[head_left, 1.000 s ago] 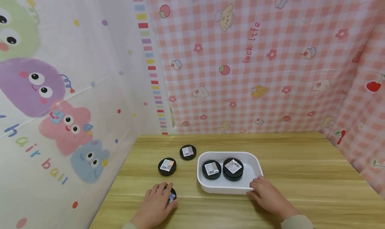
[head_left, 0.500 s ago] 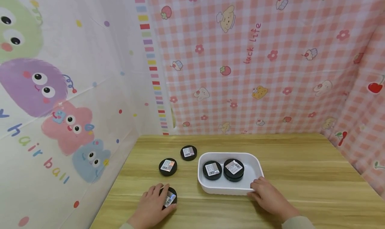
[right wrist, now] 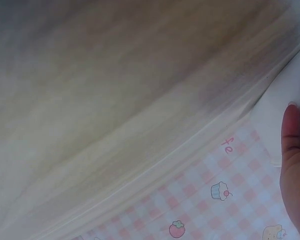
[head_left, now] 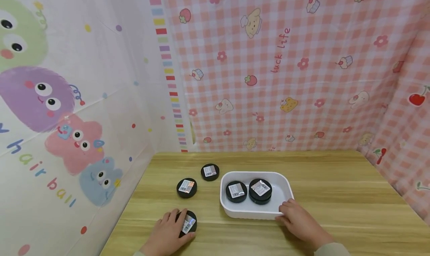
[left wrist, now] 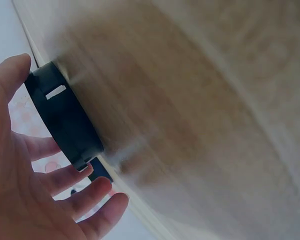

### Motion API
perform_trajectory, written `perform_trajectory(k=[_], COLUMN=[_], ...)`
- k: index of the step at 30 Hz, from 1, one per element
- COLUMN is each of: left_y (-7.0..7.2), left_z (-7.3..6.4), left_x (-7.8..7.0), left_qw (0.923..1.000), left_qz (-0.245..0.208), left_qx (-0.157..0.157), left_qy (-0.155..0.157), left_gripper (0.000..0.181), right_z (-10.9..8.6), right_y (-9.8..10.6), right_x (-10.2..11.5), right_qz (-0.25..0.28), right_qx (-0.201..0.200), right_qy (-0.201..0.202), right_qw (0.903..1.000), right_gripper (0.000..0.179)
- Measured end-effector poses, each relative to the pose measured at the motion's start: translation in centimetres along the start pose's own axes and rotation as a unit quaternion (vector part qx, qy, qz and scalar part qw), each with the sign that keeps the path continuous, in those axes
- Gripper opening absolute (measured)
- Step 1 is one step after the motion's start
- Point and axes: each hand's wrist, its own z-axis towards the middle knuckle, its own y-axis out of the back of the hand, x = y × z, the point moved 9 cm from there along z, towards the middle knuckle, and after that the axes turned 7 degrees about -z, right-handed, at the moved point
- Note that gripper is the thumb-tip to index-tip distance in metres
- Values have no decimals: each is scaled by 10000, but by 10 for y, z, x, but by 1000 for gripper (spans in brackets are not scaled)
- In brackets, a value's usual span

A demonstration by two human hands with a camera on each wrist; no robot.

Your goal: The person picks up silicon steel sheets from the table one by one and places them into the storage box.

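My left hand [head_left: 167,231] holds a flat round black case [head_left: 189,224] with a silvery label, on the table at the near left. In the left wrist view the thumb [left wrist: 17,72] is at one edge of the case [left wrist: 65,115] and fingers at the other; a small slot shows in its side. My right hand [head_left: 300,220] grips the near right corner of a white tray [head_left: 256,214], fingers over the rim and thumb outside. Inside the tray lie a labelled black case [head_left: 236,192] at left and, beside it, two stacked black cases [head_left: 260,191].
Two more labelled black cases stand left of the tray: one nearer [head_left: 186,188], one farther back [head_left: 209,172]. The wooden table [head_left: 336,189] ends at a pink checked cloth [head_left: 285,80] behind and a white printed cloth [head_left: 111,99] on the left.
My left hand has shifted slightly toward me and left along the near case, so more of its label shows. The right hand stays on the tray corner.
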Motion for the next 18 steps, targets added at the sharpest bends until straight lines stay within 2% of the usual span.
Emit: perform_trajectory(k=[18], left_y=[-4], left_z=[2], left_x=[4], left_qw=[9993], left_qz=[-28], left_qx=[256], left_qy=[262], left_gripper=[92], right_z=[-1], right_y=[1], right_x=[1], right_qz=[-22], right_qx=[-142], right_qy=[50], right_qw=[9999], right_gripper=[31])
